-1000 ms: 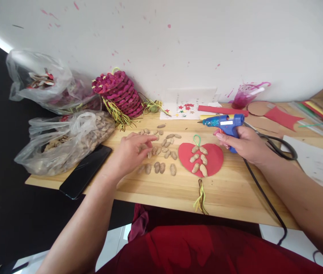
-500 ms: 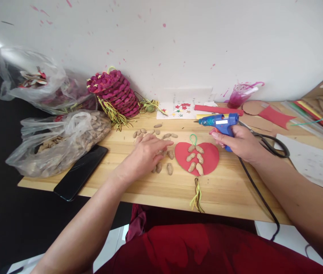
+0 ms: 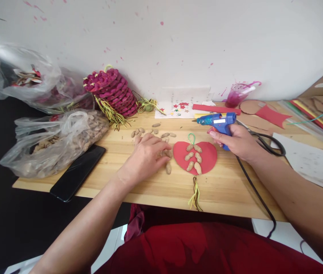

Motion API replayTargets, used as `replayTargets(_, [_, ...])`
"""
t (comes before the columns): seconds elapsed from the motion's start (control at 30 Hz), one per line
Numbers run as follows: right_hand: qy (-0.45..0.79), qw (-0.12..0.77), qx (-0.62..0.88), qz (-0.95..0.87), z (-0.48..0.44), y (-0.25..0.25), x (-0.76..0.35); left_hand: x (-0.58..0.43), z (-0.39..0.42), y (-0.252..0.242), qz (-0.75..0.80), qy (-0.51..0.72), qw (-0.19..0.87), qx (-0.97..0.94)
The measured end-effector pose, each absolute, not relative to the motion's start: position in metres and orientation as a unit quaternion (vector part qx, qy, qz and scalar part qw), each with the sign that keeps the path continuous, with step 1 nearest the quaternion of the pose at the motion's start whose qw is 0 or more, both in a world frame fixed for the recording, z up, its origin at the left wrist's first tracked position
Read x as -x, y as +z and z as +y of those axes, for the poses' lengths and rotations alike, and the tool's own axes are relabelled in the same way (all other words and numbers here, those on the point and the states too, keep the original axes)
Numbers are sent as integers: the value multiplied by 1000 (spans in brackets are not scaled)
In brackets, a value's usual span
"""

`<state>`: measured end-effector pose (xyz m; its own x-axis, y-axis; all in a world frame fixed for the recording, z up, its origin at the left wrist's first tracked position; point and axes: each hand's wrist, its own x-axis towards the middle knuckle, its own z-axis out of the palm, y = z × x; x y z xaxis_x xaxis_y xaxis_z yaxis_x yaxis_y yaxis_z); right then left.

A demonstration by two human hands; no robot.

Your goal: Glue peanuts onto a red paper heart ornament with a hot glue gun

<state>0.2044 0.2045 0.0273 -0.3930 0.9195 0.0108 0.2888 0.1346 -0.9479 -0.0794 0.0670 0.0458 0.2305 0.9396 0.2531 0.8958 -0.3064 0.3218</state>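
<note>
My right hand (image 3: 239, 141) grips a blue hot glue gun (image 3: 218, 121), its nozzle pointing left above the table. My left hand (image 3: 149, 152) is over loose peanuts (image 3: 168, 167), thumb and fingers apart and curved around one of them; part of the pile is hidden beneath the palm. Between both hands lies a red heart-shaped paper piece (image 3: 178, 154). Several peanuts (image 3: 198, 168) sit on it in two columns. A green loop (image 3: 191, 138) sticks out at its top, and a yellow and brown yarn tassel (image 3: 194, 194) hangs from its bottom.
Plastic bags, one holding peanuts (image 3: 93, 127), and a black phone (image 3: 78, 173) occupy the left side. Behind stand stacked purple yarn-covered pieces (image 3: 115, 93), star stickers (image 3: 180, 108) and a purple-stained cup (image 3: 234, 95). The gun's black cord (image 3: 256, 194) runs off the front edge.
My left hand has shifted slightly down over the peanuts, its thumb and fingers now closer around one. The right hand holds the glue gun much as before. The view has moved slightly.
</note>
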Motion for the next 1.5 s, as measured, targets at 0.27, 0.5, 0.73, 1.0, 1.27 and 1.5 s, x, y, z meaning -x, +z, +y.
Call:
replayTargets(0.27, [488, 325, 437, -682, 205, 27, -205, 68, 74, 43, 594, 184, 53, -781])
replayTargets(0.5, [485, 328, 441, -681, 204, 27, -205, 70, 74, 43, 605, 197, 39, -771])
replayTargets(0.73, [494, 332, 436, -675, 204, 27, -204, 94, 66, 51, 633, 233, 41, -737])
replayTargets(1.0, [494, 330, 435, -677, 205, 27, -204, 118, 53, 53, 658, 271, 52, -701])
replayTargets(1.27, [489, 330, 434, -681, 207, 24, -206, 123, 40, 48, 660, 320, 40, -678])
replayTargets(1.5, [495, 327, 452, -666, 204, 25, -204, 120, 35, 49, 662, 337, 32, -669])
